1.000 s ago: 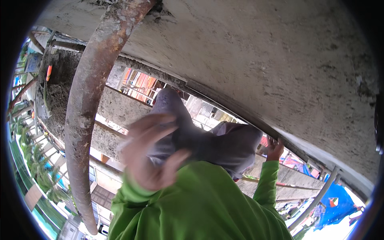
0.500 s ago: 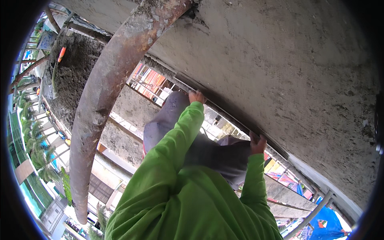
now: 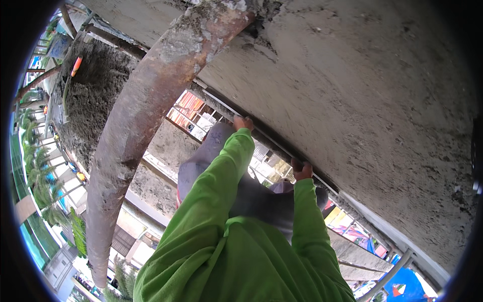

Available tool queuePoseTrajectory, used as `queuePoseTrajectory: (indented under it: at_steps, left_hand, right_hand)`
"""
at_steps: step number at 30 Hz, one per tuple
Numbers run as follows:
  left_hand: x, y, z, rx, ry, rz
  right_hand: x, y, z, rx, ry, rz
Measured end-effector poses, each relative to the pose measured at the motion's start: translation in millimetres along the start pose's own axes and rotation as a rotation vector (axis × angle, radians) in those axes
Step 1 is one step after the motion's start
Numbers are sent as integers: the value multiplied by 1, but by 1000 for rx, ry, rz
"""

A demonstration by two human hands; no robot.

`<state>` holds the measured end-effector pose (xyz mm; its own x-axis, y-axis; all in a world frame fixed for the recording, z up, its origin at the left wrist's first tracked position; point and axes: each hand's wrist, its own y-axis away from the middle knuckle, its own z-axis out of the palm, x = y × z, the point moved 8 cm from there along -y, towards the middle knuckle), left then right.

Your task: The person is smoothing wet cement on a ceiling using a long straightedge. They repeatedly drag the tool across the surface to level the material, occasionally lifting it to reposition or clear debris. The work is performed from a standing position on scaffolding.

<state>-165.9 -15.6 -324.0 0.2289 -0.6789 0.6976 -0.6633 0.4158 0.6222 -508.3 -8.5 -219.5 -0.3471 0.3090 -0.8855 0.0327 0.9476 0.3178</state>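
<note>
A long, straight, narrow straightedge (image 3: 276,143) lies along the lower edge of a grey, rough-plastered wall (image 3: 352,100). My left hand (image 3: 243,123) is closed on it near its upper-left part, beside my bent knee (image 3: 219,133). Farther right, my right hand (image 3: 302,170) grips the same straightedge, its fingers curled over the edge. Both arms reach forward in bright green sleeves. The undersides of the fingers are hidden.
A thick, rusty, mortar-spattered pipe (image 3: 136,110) crosses in front on the left. Dirty planks (image 3: 173,143) lie below me with open gaps between them, and the ground shows far down. An orange-handled tool (image 3: 76,66) rests at upper left; a blue tarp (image 3: 405,286) hangs lower right.
The straightedge has slid to the left along the wall's edge. My right hand has moved left and slightly up with it; my left hand has shifted only a little.
</note>
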Motion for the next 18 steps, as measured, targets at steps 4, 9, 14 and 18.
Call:
queuePoseTrajectory:
  at_steps: [4,9,14,18]
  left_hand:
    - [7,0,8,72,231,11]
    - [-4,2,2,19,366,-46]
    - [19,21,10,-59,425,65]
    - [21,24,-1,-30,226,285]
  right_hand:
    - [97,-24,-18,178,-499,117]
    - [-15,-4,14,84,520,-221]
    - [45,-13,-29,154,452,-164]
    - [-76,14,0,139,476,-332]
